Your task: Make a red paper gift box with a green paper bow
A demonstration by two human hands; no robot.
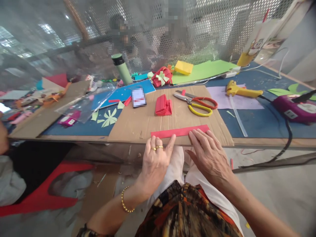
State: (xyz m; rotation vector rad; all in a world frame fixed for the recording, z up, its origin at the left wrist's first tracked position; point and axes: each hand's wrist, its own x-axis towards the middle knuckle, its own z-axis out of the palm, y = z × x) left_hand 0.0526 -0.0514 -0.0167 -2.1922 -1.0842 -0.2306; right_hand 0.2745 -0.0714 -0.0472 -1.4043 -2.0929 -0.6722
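A long red paper strip lies near the front edge of a cardboard sheet. My left hand rests at the strip's left part, fingertips on its near edge, thumb spread away to the right. Across the right end of the strip, my right hand lays its stretched fingers flat, thumb apart. Neither hand grips anything. Beyond the strip sits a folded red paper piece. Scissors with orange and yellow handles lie to its right, blades pointing left.
A yellow glue gun rests on lilac paper at right, beside a purple power socket. A phone, green bottle, red paper bundle and drink cup stand farther back. Another person's arm shows at far left.
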